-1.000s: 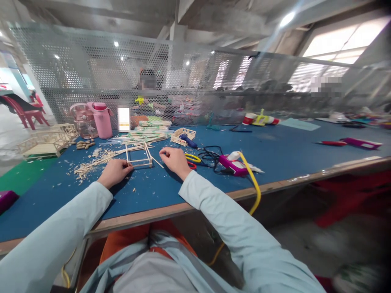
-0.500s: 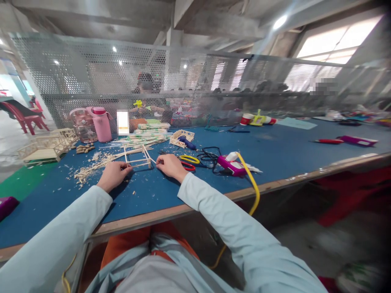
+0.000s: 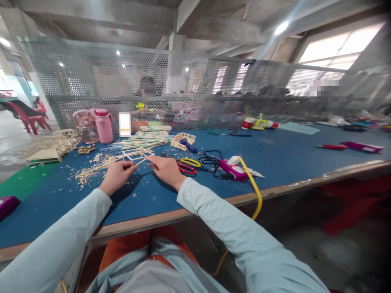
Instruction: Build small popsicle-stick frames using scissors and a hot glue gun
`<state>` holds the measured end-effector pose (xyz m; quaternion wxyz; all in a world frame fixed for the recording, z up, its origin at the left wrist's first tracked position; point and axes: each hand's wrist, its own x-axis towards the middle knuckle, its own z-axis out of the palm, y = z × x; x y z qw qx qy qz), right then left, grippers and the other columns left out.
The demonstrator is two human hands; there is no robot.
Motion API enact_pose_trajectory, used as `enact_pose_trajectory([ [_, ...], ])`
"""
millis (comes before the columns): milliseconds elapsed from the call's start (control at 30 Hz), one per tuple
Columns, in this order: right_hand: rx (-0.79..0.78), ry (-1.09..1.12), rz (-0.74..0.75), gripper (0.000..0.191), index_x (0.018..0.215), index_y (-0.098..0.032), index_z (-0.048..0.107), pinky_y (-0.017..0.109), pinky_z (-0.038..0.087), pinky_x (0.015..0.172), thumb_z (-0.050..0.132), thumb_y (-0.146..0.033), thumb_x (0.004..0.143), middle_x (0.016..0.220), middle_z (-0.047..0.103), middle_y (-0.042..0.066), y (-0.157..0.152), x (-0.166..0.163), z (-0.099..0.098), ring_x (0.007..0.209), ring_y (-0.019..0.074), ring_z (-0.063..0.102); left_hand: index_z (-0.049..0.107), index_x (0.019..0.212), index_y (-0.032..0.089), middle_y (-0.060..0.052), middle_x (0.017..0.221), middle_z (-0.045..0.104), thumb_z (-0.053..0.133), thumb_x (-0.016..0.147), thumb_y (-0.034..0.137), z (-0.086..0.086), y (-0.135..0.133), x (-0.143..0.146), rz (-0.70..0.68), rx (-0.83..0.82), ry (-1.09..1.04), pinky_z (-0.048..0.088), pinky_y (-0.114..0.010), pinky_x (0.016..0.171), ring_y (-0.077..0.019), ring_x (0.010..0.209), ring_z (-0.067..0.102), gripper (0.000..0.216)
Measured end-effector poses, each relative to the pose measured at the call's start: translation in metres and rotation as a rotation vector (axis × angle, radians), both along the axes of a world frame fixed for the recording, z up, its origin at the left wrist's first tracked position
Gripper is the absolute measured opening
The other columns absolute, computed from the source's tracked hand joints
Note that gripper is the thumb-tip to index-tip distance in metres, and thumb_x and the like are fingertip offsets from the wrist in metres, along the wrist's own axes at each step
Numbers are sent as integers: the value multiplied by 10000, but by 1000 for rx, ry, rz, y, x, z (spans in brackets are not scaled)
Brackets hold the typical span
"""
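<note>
Between my hands is a small open frame of thin wooden sticks (image 3: 141, 160), tilted a little above the blue table. My left hand (image 3: 118, 176) pinches its near left corner between thumb and fingers. At the right end, my right hand (image 3: 166, 170) has thumb and forefinger closed on the frame; whether a loose stick is also between them is hidden. Just right of that hand lie scissors with a yellow handle (image 3: 190, 162) and a red handle (image 3: 187, 169). Behind the frame, a heap of wood scraps (image 3: 96, 167) is spread out.
Bundled sticks (image 3: 149, 137) lie farther back, near a small wooden tray (image 3: 180, 140) and a blue-handled tool (image 3: 188, 145). A purple power strip (image 3: 233, 169) with a yellow cord (image 3: 255, 187) sits right. Pink bottle (image 3: 104, 126), peanuts (image 3: 87, 149) and finished-looking stick models (image 3: 47, 148) stand left.
The stick frame has been turned and lifted slightly, its near edge now slanting. My right hand has shifted a little left, closer to my left hand. The view has shifted slightly.
</note>
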<state>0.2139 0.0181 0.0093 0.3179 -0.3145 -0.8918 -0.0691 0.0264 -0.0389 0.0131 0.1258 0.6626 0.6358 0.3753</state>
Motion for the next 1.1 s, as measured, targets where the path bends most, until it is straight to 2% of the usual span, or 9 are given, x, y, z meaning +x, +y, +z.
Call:
enact_pose_trajectory([
  [100,82,-42,-4,294,1099,-221,587,219,371,681,370,-275,908,970,673,45,1,-6,0,856,139,598,653,667,137,35,486,459,489,716,501,0,-2,3,-47,-2,-19,253,-223,473,-93,474,345,402],
  [233,136,-61,-69,272,950,-207,644,227,370,659,385,-275,903,829,676,41,3,-8,1,779,149,598,676,713,135,34,493,483,511,699,507,-5,0,3,-69,-31,-83,258,-225,468,-95,472,351,407],
  [400,89,252,-123,233,924,-196,636,224,400,743,419,-267,877,885,675,52,6,3,7,844,151,600,683,750,139,-10,664,622,561,650,498,-6,4,5,-42,14,-255,339,-227,530,-125,580,457,392],
  [500,-46,500,-130,259,911,-182,620,231,428,751,403,-318,874,876,674,59,8,7,11,815,154,612,671,746,133,-24,688,622,579,625,506,-1,6,10,-26,22,-375,337,-227,532,-130,609,461,403],
  [667,-468,777,-69,293,869,-167,584,219,451,509,420,-409,842,692,655,34,20,0,12,489,117,574,657,715,124,-7,603,560,599,596,542,5,5,19,-43,30,-507,298,-223,502,-97,539,390,439],
  [800,-680,879,-24,245,926,-162,578,201,438,431,452,-336,808,776,675,48,26,-5,10,541,126,616,654,706,124,0,598,551,633,559,547,5,3,19,-51,31,-569,294,-221,499,-88,531,378,448],
  [867,-626,861,-30,234,968,-169,578,220,484,511,443,-253,797,875,683,55,23,-2,9,641,137,645,641,675,124,8,597,543,644,548,541,6,2,20,-53,41,-598,297,-218,498,-79,524,370,436],
  [933,-471,802,-43,267,1019,-175,573,249,511,662,425,-196,798,980,673,63,16,2,8,745,141,656,621,643,128,21,576,522,654,541,532,7,2,21,-60,49,-625,296,-217,490,-73,511,361,418],
  [1100,-178,488,11,279,1068,-201,584,249,439,873,392,-238,869,1054,662,51,-2,6,5,969,148,614,586,627,137,42,512,474,667,527,526,5,8,31,-87,20,-747,347,-219,505,-78,499,408,410],
])
